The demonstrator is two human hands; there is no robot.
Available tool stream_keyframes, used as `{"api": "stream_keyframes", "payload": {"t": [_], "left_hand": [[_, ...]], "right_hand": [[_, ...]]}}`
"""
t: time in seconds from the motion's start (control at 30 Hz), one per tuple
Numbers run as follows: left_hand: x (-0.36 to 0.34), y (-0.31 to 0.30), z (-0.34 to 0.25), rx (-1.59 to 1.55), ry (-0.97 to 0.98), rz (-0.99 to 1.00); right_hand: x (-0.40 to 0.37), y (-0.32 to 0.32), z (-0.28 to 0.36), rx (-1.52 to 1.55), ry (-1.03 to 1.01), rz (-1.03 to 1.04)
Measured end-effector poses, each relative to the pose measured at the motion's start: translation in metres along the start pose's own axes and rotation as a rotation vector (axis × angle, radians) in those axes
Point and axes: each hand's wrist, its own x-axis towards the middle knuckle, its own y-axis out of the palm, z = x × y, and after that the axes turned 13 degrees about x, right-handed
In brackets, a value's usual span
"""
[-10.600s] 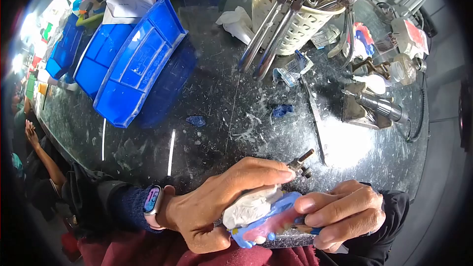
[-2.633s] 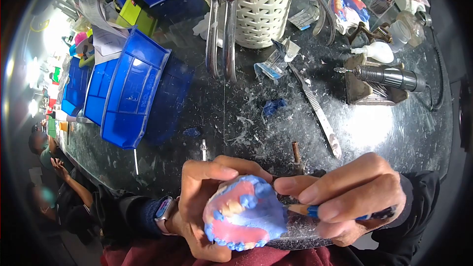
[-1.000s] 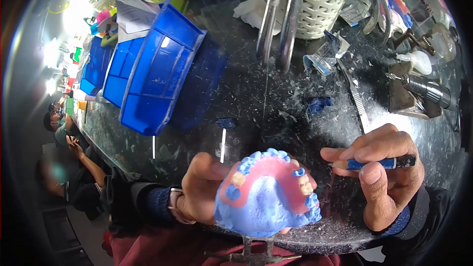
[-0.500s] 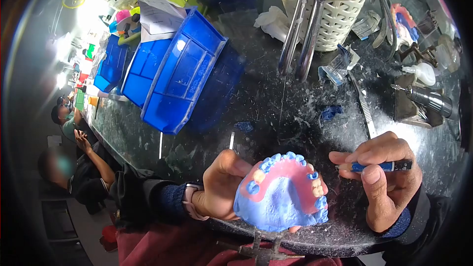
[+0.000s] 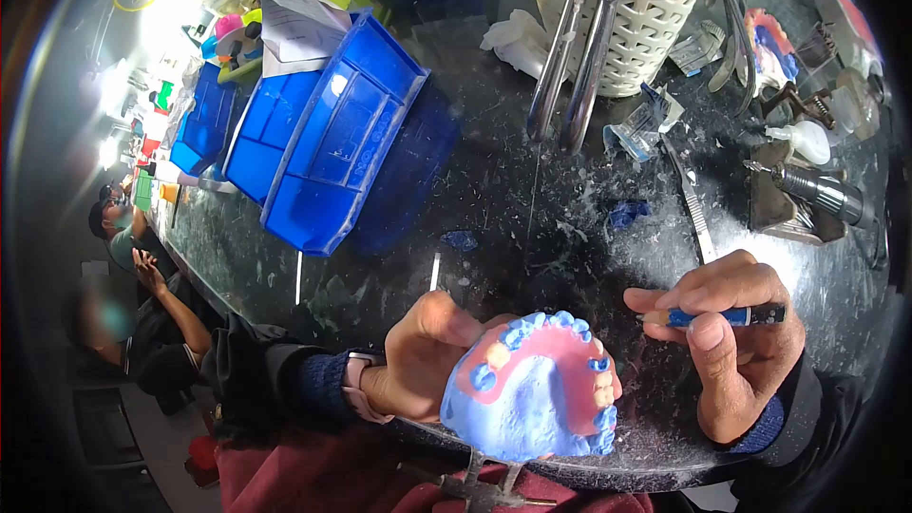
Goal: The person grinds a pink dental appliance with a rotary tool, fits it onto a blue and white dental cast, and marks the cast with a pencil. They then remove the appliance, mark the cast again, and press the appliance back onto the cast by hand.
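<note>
At the near edge, a metal frame projects from beneath a dental model, a blue cast with a pink arch carrying blue and pale teeth. The model is held up at the near edge of the bench, its open end toward the wearer, its curved front toward the far side. The left hand is partly closed on its left side, thumb along the outer edge, the other fingers largely hidden behind; a fingertip shows at the right edge.

The right hand lies to the right of the model and apart from it, palm partly turned up. Its fingers are bent, and thumb and fingers pinch a short blue pencil. The pencil's long axis runs roughly left to right, sharpened tip to the left, near the model's right edge and slightly beyond it toward the far side, without contact.

Farther off are two blue scraps and, to their right, a slim metal handle. At far right, a rotary drill rests on a block, near a white squeeze bottle; a second dental model sits beyond. A pale basket holds metal tools; a blue bin stands left of it. Two other people sit at far left.
</note>
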Motion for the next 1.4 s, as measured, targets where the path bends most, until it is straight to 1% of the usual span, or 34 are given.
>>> {"api": "stream_keyframes", "payload": {"t": [0.1,0.2,0.3,0.37,0.43,0.5,0.53,0.6,0.67,0.77,0.8,0.93,1.17,1.23,1.33,1.37,1.4], "left_hand": [[0.001,-0.001,0.0,0.032,-0.01,0.095],[0.001,-0.002,0.006,-0.132,0.056,0.161],[0.001,0.003,-0.005,0.127,-0.005,0.17],[0.001,0.003,-0.009,0.232,-0.007,0.167],[0.001,0.004,-0.011,0.314,0.049,0.18],[0.003,0.005,-0.012,0.389,0.147,0.206],[0.004,0.003,-0.009,0.398,0.236,0.217],[0.005,-0.001,0.0,0.441,0.398,0.084],[0.004,-0.001,0.0,0.495,0.448,0.114],[0.004,-0.004,-0.002,0.503,0.454,0.201],[0.002,-0.003,-0.002,0.535,0.432,0.143],[0.004,0.006,0.002,0.505,0.469,-0.004],[0.006,0.002,0.004,0.416,0.481,-0.043],[0.007,0.001,0.005,0.385,0.48,-0.046],[0.008,-0.003,0.006,0.326,0.464,0.02],[0.008,-0.003,0.006,0.323,0.472,0.009],[0.009,-0.003,0.006,0.319,0.481,-0.001]], "right_hand": [[0.0,0.0,0.001,0.009,-0.004,0.004],[0.0,0.002,0.003,0.027,0.011,-0.006],[-0.001,0.007,0.005,0.162,0.017,-0.131],[-0.001,0.006,0.003,0.166,0.017,-0.118],[-0.001,0.006,0.003,0.158,-0.002,-0.113],[-0.002,0.006,0.003,0.145,-0.031,-0.115],[-0.002,0.004,0.004,0.114,-0.039,-0.08],[-0.003,0.006,0.006,0.122,-0.051,-0.101],[-0.006,0.007,0.007,0.136,-0.052,-0.101],[-0.009,0.009,0.006,0.141,-0.079,-0.081],[-0.009,0.009,0.006,0.129,-0.085,-0.066],[-0.011,0.01,0.009,0.076,-0.079,-0.042],[-0.01,0.009,0.005,-0.026,-0.126,-0.072],[-0.01,0.006,0.006,-0.098,-0.134,-0.023],[-0.007,-0.004,0.009,-0.269,-0.189,0.095],[-0.007,-0.006,0.01,-0.338,-0.214,0.142],[-0.009,-0.007,0.011,-0.335,-0.221,0.182]]}}
